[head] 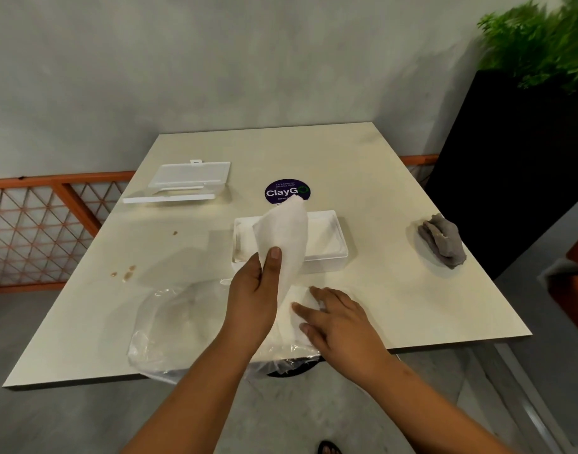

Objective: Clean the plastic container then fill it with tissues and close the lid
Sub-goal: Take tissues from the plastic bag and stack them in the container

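Lid [179,181] far left, off, leaving the container mouth free. Left hand [253,290] pinches a lifted tissue [282,237] over open container [327,253], centre, likely for loading. Right hand [336,317], fingers flat, steadies near tissue stack [300,298]. Grey cloth [443,240] set aside right.

Matt cream table [379,178], soft white tissue [282,237], glossy clear plastic bag [163,326]

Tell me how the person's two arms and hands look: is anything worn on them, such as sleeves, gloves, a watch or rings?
Both forearms are bare as far as the picture shows; no sleeve comes into view. The left hand and the right hand wear no gloves. No watch, bracelet or ring shows on either wrist or on the fingers. The left thumbnail is short and plain.
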